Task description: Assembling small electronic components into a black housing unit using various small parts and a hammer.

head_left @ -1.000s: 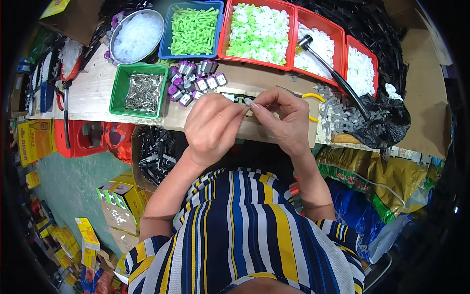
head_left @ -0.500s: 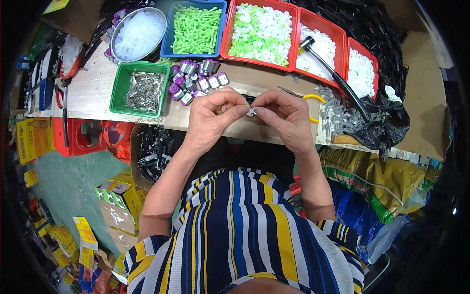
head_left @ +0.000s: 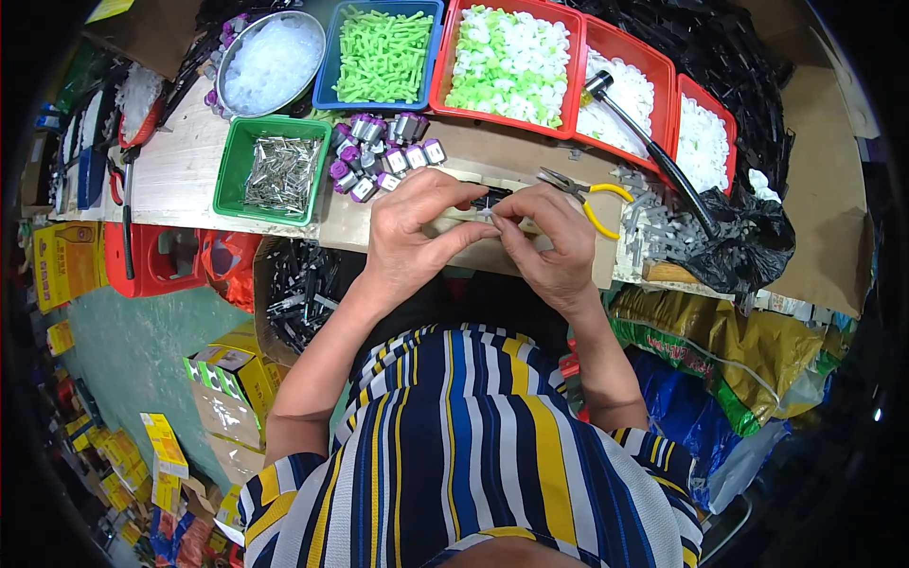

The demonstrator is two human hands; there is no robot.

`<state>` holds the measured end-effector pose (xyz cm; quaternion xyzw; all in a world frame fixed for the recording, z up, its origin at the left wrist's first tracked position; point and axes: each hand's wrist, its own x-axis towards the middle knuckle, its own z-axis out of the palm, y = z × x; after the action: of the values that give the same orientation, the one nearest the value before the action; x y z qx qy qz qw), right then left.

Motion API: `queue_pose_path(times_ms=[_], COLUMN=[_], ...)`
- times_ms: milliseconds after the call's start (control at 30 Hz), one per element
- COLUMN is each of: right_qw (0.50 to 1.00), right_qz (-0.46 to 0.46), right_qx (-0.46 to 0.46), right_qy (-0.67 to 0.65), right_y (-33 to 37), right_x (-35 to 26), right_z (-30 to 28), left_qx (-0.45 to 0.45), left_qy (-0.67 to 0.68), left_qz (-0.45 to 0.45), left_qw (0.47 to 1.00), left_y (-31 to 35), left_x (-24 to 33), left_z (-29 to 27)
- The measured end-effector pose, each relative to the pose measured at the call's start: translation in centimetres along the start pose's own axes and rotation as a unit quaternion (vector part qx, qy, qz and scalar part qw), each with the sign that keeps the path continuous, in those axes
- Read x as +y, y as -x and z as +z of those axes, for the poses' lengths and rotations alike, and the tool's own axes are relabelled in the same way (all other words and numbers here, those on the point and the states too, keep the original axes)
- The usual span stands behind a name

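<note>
Black part [head_left: 490, 199], long axis left to right

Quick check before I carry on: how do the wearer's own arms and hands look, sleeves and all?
The left hand and right hand are ungloved, with no watch visible. Both forearms are uncovered. The left sleeve and right sleeve are short, striped navy, white and yellow.

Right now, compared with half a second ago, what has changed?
On the left hand, thumb and fingers have spread apart; more of a black part shows. The right hand has shifted slightly left, its grip pinched at a small white piece. Pliers and hammer stayed put.
</note>
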<state>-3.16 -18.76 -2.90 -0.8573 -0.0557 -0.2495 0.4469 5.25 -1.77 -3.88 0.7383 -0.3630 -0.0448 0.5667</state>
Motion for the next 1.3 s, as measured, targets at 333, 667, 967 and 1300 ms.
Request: queue_pose_path(times_ms=[333,667,967,1300], right_qw=[0.995,0.98,0.978,0.97], right_qz=[-0.008,-0.024,-0.007,-0.041], right_qx=[-0.022,-0.092,-0.109,-0.125], right_qy=[0.101,0.174,0.18,0.202], right_y=[0.2,-0.6,-0.6,-0.8], right_x=[2.4,2.0,1.8,1.4], right_z=[0.8,0.6,0.4,-0.3], left_qx=[0.03,0.001,-0.027,-0.042], left_qy=[-0.176,-0.288,-0.387,-0.365], left_qz=[0.131,0.227,0.252,0.241], left_qw=[0.975,0.93,0.886,0.899], left_y=[0.9,2.1,2.0,1.8], left_x=[-1.2,-3.0,-2.8,-2.9], left_z=[0.0,1.1,1.2,1.3])
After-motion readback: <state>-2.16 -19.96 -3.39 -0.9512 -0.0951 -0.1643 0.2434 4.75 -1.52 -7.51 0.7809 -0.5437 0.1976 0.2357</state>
